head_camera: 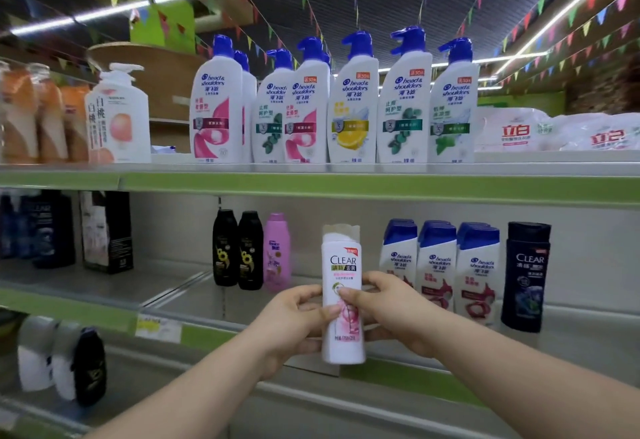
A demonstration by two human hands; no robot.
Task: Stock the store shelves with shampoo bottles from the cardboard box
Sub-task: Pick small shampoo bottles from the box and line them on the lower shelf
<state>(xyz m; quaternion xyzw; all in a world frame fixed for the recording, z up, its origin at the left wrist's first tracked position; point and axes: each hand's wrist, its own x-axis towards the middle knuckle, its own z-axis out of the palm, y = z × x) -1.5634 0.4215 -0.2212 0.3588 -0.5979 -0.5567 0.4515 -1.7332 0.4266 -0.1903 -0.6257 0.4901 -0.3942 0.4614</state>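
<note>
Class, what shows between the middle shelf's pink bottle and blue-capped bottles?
Head view: the white Clear bottle, gripped by the left hand and right hand.

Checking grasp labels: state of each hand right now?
Left hand: holding the white Clear shampoo bottle, fingers curled round it.
Right hand: holding the same bottle.
</note>
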